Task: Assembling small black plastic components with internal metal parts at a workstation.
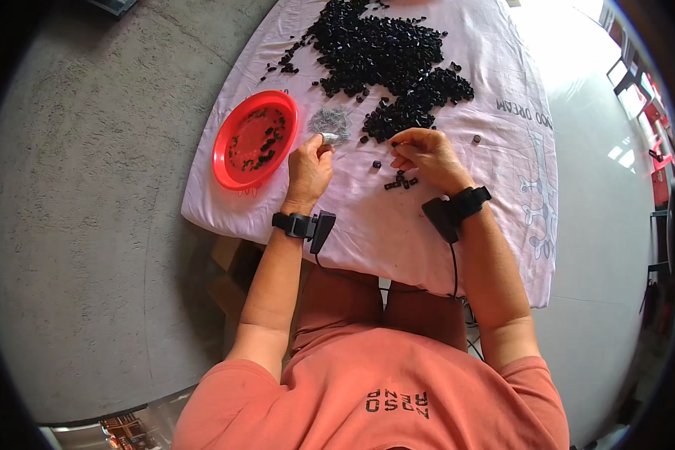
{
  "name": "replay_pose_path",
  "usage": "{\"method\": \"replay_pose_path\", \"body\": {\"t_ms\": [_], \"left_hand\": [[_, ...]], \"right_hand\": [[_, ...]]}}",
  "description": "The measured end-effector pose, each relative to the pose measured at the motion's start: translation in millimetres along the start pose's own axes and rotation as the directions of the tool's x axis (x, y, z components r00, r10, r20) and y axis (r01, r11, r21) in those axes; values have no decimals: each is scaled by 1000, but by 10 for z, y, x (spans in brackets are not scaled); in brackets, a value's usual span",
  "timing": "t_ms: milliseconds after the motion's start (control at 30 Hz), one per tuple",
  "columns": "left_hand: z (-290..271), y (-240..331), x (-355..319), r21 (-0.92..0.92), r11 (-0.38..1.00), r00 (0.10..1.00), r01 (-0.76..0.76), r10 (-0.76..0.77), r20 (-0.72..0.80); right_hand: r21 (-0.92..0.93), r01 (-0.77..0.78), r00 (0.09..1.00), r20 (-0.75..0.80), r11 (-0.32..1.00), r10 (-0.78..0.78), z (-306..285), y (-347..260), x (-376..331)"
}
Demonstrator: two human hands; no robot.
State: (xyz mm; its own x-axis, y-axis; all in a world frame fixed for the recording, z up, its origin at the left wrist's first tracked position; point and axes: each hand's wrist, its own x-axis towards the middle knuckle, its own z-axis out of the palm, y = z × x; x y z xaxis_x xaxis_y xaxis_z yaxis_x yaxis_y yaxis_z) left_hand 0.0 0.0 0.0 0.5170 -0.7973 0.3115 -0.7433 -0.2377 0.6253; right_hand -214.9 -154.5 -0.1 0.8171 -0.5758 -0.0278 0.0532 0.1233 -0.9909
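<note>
My left hand [310,174] is closed, with its fingertips at the edge of a small heap of thin silvery pins or wires [328,118]. Something whitish [330,138] shows at those fingertips; whether it is held or worn on a finger, I cannot tell. My right hand [433,159] has thumb and fingers pinched on a small black piece [397,144], at the near edge of a big pile of small black pieces [382,56]. Several black square pieces [402,181] lie together just below that hand, and one loose black piece [376,164] sits between my hands.
A red round basin [221,161] with some black pieces inside stands on the table's left side. Pale pink cloth [352,232] covers the table. One small dark piece [476,139] lies right of my right hand. Cabled black wrist units [296,225] are strapped to both wrists.
</note>
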Motion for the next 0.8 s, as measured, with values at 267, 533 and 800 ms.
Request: {"method": "replay_pose_path", "body": {"t_ms": [267, 533, 800], "left_hand": [[152, 108, 10, 165, 976, 988, -142, 150, -36], [137, 210, -1, 315, 932, 983, -180, 177, 38], [121, 659, -31, -39, 994, 995, -97, 96, -21]], "right_hand": [[-36, 8, 1000, 4, 999, -8, 5, 33, -4], [-42, 3, 1000, 11, 999, -2, 32, 7, -8], [32, 46, 997, 52, 998, -48, 13, 67, 23]]}}
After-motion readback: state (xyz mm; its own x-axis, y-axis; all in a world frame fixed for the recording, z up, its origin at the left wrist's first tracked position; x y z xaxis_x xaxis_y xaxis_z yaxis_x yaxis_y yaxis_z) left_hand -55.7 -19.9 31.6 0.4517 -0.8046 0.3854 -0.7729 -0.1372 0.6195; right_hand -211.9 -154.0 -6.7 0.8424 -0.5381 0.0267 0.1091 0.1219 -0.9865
